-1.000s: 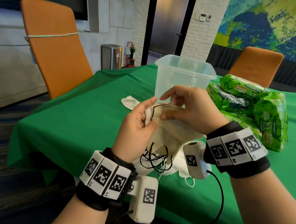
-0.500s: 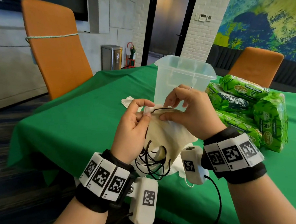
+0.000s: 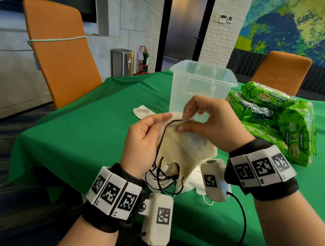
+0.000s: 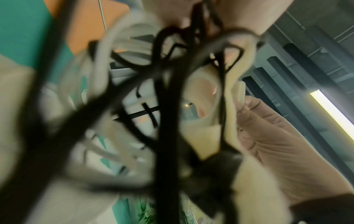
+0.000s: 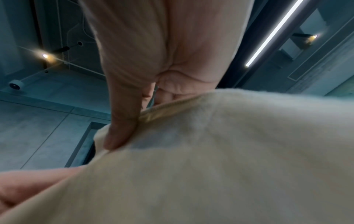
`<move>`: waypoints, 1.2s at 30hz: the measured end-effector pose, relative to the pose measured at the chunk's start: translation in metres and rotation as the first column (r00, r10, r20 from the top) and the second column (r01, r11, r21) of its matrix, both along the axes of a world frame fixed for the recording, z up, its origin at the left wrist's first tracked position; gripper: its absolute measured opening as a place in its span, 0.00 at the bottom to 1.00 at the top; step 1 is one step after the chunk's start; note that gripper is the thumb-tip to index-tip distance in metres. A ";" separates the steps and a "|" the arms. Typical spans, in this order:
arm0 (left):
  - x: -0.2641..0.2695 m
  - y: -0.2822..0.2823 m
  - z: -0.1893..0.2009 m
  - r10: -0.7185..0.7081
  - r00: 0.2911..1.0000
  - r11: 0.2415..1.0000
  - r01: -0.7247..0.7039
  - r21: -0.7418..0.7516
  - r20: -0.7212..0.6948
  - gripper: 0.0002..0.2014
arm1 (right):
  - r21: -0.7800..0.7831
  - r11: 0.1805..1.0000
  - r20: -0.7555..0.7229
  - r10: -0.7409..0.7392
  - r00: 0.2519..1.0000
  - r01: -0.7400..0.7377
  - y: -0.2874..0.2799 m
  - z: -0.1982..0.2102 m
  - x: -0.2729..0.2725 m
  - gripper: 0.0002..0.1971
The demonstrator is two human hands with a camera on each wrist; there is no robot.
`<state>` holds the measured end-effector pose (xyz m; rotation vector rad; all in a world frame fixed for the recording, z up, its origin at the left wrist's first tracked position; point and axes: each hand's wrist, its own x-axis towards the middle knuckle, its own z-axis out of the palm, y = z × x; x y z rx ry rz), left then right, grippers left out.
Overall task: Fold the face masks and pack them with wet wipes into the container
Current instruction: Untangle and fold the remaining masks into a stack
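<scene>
Nearest, two wrists with black bands and white marker blocks are seen above the near edge of the green table (image 3: pixel 84 137). Just beyond them, a cream face mask (image 3: pixel 186 152) is held in the air between both hands, above more masks (image 3: pixel 201 188) lying on the cloth. The mask's left edge is gripped by the left hand (image 3: pixel 141 146), with fingers curled behind it and the thumb laid along the top edge. Its upper edge is pinched by the right hand (image 3: pixel 213 126) between thumb and fingertips; in the right wrist view the thumb (image 5: pixel 122 125) is pressed onto the hem. Black ear loops (image 3: pixel 164 178) hang tangled below the mask and fill the left wrist view as blurred bands (image 4: pixel 166 121). Farther off, a folded white mask (image 3: pixel 142 111) lies on the cloth, left of a clear plastic container (image 3: pixel 202 87) standing upright and open. To its right, green packs of wet wipes (image 3: pixel 276 118) are stacked. Beyond the table, two orange chairs (image 3: pixel 63 56) and a steel bin (image 3: pixel 122 62) are seen.
</scene>
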<state>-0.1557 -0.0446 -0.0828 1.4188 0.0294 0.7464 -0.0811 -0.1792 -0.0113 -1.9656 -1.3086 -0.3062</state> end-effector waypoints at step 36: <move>-0.002 0.007 -0.003 0.006 0.999 0.989 -0.012 0.149 0.040 0.24 | 0.330 0.912 -0.464 -0.068 0.883 0.243 -0.007 -0.027 0.005 0.11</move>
